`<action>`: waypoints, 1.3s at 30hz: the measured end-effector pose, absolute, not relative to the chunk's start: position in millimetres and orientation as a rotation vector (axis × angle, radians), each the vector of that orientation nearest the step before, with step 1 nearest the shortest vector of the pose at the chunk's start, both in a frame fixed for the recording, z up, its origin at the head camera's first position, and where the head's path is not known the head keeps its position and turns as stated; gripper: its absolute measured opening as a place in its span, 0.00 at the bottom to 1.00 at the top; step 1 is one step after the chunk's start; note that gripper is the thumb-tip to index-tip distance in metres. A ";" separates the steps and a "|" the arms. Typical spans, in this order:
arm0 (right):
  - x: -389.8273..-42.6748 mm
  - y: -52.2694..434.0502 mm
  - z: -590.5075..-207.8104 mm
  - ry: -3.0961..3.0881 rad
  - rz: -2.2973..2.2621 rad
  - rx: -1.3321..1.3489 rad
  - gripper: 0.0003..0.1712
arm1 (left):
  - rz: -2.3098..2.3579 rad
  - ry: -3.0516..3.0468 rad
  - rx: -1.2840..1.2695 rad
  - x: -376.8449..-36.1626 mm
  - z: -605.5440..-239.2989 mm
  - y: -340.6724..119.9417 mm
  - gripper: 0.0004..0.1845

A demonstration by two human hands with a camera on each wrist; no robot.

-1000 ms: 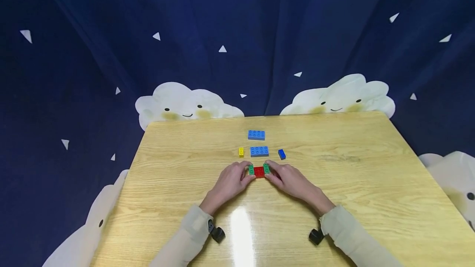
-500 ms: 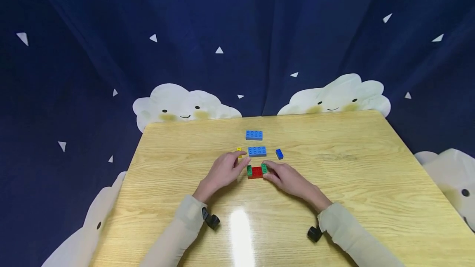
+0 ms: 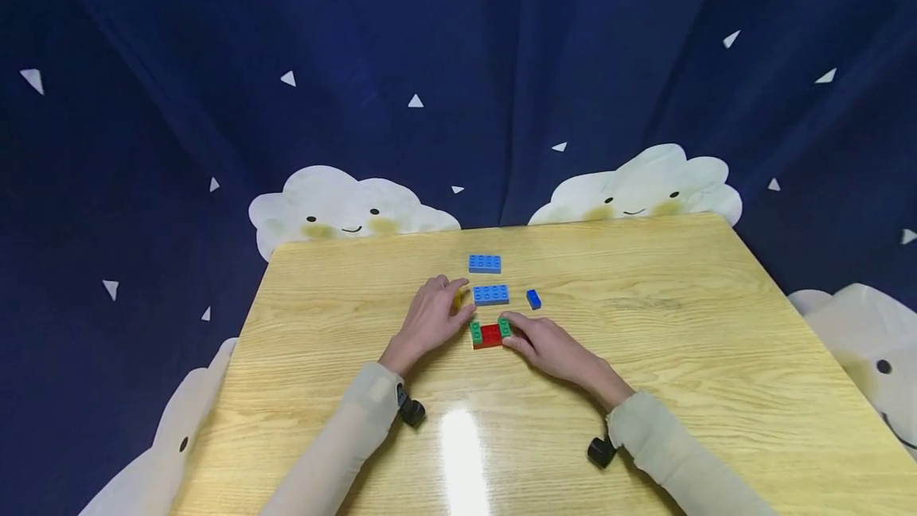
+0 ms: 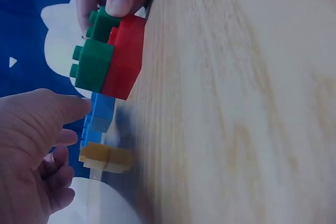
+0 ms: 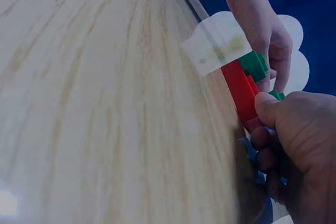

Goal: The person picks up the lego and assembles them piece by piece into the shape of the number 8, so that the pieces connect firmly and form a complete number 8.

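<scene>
A red brick (image 3: 490, 336) lies on the table with a green two-stud brick (image 3: 476, 333) on its left end and another green brick (image 3: 505, 328) on its right end. My right hand (image 3: 552, 347) pinches the right green brick between thumb and fingers; the right wrist view shows its thumb (image 5: 266, 107) against this end. My left hand (image 3: 432, 315) is over a small yellow brick (image 3: 456, 301), partly covering it. In the left wrist view that hand's thumb and fingers stand apart, with the yellow brick (image 4: 106, 157) beyond them and nothing gripped.
Two light blue eight-stud bricks, one nearer (image 3: 490, 295) and one farther (image 3: 485, 263), lie behind the red brick. A small dark blue brick (image 3: 533, 299) sits to their right. At the table's (image 3: 645, 285) far edge hangs a dark blue curtain (image 3: 358, 102) with clouds.
My left hand has let go of the left green brick and moved forward and left to the yellow brick. My right hand keeps its pinch on the right green brick.
</scene>
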State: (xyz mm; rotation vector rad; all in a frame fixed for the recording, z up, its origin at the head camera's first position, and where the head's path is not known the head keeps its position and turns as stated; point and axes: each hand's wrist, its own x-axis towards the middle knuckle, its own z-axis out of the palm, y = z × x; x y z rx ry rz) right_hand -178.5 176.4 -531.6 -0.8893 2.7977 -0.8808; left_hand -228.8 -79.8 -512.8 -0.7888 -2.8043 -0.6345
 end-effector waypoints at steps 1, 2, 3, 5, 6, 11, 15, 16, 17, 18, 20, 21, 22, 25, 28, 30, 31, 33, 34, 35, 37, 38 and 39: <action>-178.6 176.1 -531.6 2.797 -0.880 -0.892 0.26 | -0.614 -2.813 -0.792 -229.8 -513.6 -79.7 0.29; -178.8 175.9 -531.8 2.795 -0.880 -0.895 0.25 | -0.603 -2.821 -0.794 -230.6 -514.3 -79.5 0.28; -179.1 175.6 -532.1 2.794 -0.881 -0.901 0.24 | -0.595 -2.833 -0.795 -231.4 -514.9 -79.3 0.28; -179.3 175.2 -532.9 2.789 -0.888 -0.905 0.23 | -0.584 -2.848 -0.799 -233.1 -516.0 -78.6 0.28; -179.3 175.1 -533.4 2.786 -0.892 -0.909 0.22 | -0.577 -2.855 -0.801 -234.1 -516.5 -78.1 0.28; -178.6 174.9 -534.6 2.786 -0.912 -0.919 0.19 | -0.540 -2.851 -0.825 -238.6 -516.9 -74.9 0.27; -177.6 173.7 -533.6 2.779 -0.922 -0.923 0.16 | -0.532 -2.841 -0.843 -241.2 -517.0 -72.0 0.26; -177.4 173.5 -533.5 2.778 -0.922 -0.922 0.16 | -0.528 -2.842 -0.845 -241.8 -517.3 -71.1 0.25; -177.2 173.2 -533.4 2.776 -0.924 -0.922 0.16 | -0.528 -2.843 -0.846 -242.2 -517.5 -70.3 0.25; -177.0 173.1 -533.5 2.777 -0.922 -0.920 0.16 | -0.523 -2.845 -0.847 -243.0 -517.8 -69.3 0.24; -176.9 173.0 -533.8 2.783 -0.919 -0.919 0.17 | -0.504 -2.849 -0.844 -243.8 -518.1 -67.4 0.24; -176.8 173.0 -533.9 2.785 -0.919 -0.917 0.17 | -0.494 -2.853 -0.845 -244.4 -518.1 -66.5 0.24; -176.8 173.1 -534.1 2.787 -0.919 -0.917 0.18 | -0.481 -2.856 -0.845 -244.8 -518.1 -65.8 0.24; -177.1 173.2 -534.6 2.792 -0.917 -0.917 0.20 | -0.454 -2.867 -0.845 -246.0 -518.1 -64.3 0.23; -177.3 173.6 -535.0 2.792 -0.917 -0.915 0.22 | -0.445 -2.870 -0.842 -246.7 -518.9 -64.2 0.22; -177.4 174.0 -535.3 2.792 -0.919 -0.913 0.24 | -0.455 -2.869 -0.837 -246.7 -519.7 -64.8 0.22; -177.5 174.2 -535.6 2.793 -0.919 -0.912 0.24 | -0.462 -2.870 -0.833 -246.5 -520.1 -65.3 0.22; -177.5 174.7 -535.8 2.795 -0.923 -0.913 0.24 | -0.480 -2.871 -0.824 -245.9 -521.0 -66.4 0.22; -177.5 175.0 -536.0 2.797 -0.924 -0.918 0.25 | -0.490 -2.872 -0.818 -245.3 -521.3 -67.0 0.22; -177.5 175.2 -536.2 2.801 -0.926 -0.922 0.25 | -0.496 -2.872 -0.812 -244.9 -521.6 -67.6 0.22; -177.6 175.8 -536.4 2.804 -0.932 -0.922 0.25 | -0.513 -2.878 -0.801 -243.5 -522.0 -68.7 0.23; -177.6 176.0 -536.4 2.805 -0.933 -0.921 0.26 | -0.520 -2.878 -0.798 -242.7 -522.2 -69.4 0.23; -177.7 176.3 -536.5 2.805 -0.936 -0.919 0.25 | -0.529 -2.879 -0.793 -241.9 -522.2 -69.8 0.23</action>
